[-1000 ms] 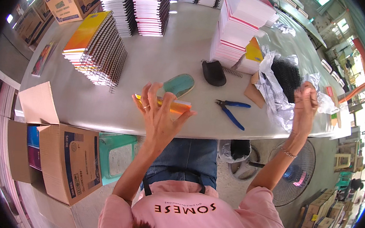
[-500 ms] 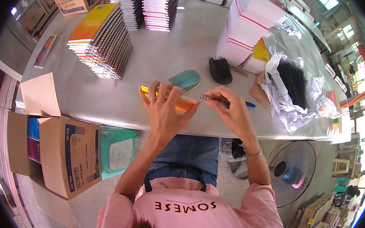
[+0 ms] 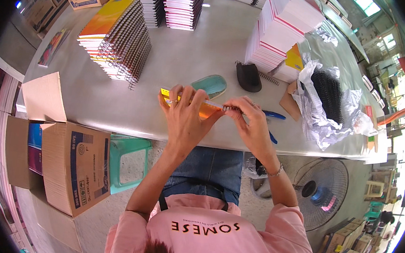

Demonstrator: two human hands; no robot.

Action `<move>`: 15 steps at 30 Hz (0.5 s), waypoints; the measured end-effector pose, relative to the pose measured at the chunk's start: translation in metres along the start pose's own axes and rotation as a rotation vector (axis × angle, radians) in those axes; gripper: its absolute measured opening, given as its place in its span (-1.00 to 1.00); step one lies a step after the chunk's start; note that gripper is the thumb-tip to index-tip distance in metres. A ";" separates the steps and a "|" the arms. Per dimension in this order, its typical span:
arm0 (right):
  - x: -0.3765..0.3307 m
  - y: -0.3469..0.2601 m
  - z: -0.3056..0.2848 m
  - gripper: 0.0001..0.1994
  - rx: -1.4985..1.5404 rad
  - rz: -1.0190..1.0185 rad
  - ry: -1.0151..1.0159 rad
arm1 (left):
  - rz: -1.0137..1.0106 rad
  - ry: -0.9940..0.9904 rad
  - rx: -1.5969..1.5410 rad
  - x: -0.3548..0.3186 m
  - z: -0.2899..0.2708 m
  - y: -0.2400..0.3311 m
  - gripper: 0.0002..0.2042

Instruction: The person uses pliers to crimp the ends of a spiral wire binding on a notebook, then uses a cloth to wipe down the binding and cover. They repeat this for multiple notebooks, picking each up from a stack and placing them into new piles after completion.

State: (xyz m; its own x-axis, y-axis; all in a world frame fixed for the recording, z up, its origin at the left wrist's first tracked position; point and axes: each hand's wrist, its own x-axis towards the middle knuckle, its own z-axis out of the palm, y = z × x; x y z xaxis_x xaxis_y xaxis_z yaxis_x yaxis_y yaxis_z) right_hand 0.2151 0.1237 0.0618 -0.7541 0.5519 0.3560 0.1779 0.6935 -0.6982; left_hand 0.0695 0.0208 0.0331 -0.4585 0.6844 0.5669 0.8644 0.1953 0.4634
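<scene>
My left hand (image 3: 184,115) grips a small notebook (image 3: 207,110) with a yellow-and-orange cover, holding it tilted above the table's near side. Fingers of my right hand (image 3: 252,125) pinch a dark wire spiral coil (image 3: 233,109), its end meeting the notebook's right edge. How far the wire runs through the holes is too small to tell. Beside my right hand lies a blue-handled tool (image 3: 274,115), partly hidden by that hand. Just beyond the notebook rests a teal oval object (image 3: 209,85); right of it is a black curved pad-like object (image 3: 248,78).
Coil-bound notebooks (image 3: 108,19) are stacked at left, taller stacks (image 3: 182,6) behind. Unbound page blocks (image 3: 270,46) stand right of centre. Dark coils (image 3: 327,96) lie in crumpled plastic (image 3: 303,118). An open carton (image 3: 85,165), green stool (image 3: 128,168) and fan (image 3: 323,195) flank me.
My right hand has brought the coil leftward against the notebook's edge; a gap showed between them before. More of the blue-handled tool is visible now. The view has shifted slightly.
</scene>
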 end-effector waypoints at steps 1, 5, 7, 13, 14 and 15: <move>0.000 0.000 0.000 -0.84 -0.107 -0.049 -0.002 | 0.004 -0.002 0.008 0.000 0.000 0.000 -0.60; 0.002 -0.013 0.002 -0.88 -0.025 0.088 -0.002 | 0.002 -0.071 0.013 -0.001 -0.006 -0.005 -0.60; 0.002 -0.008 0.001 -0.87 -0.165 -0.010 -0.028 | 0.003 -0.079 0.002 -0.002 -0.008 -0.008 -0.58; 0.008 -0.009 0.006 -0.86 -0.259 -0.104 0.050 | -0.131 0.138 -0.236 -0.001 -0.012 -0.005 -0.41; 0.008 -0.011 0.007 -0.88 -0.238 -0.067 0.060 | -0.149 0.184 -0.246 -0.001 -0.012 -0.005 -0.38; 0.011 -0.020 0.008 -0.90 -0.217 -0.030 0.070 | -0.168 0.231 -0.256 -0.002 -0.010 -0.005 -0.35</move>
State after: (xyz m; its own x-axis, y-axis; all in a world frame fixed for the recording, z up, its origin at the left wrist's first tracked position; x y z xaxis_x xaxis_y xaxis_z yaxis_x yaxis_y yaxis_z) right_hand 0.1981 0.1121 0.0747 -0.7167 0.5552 0.4220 0.2937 0.7892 -0.5394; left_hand 0.0635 0.0112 0.0366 -0.6489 0.4762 0.5935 0.7071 0.0894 0.7014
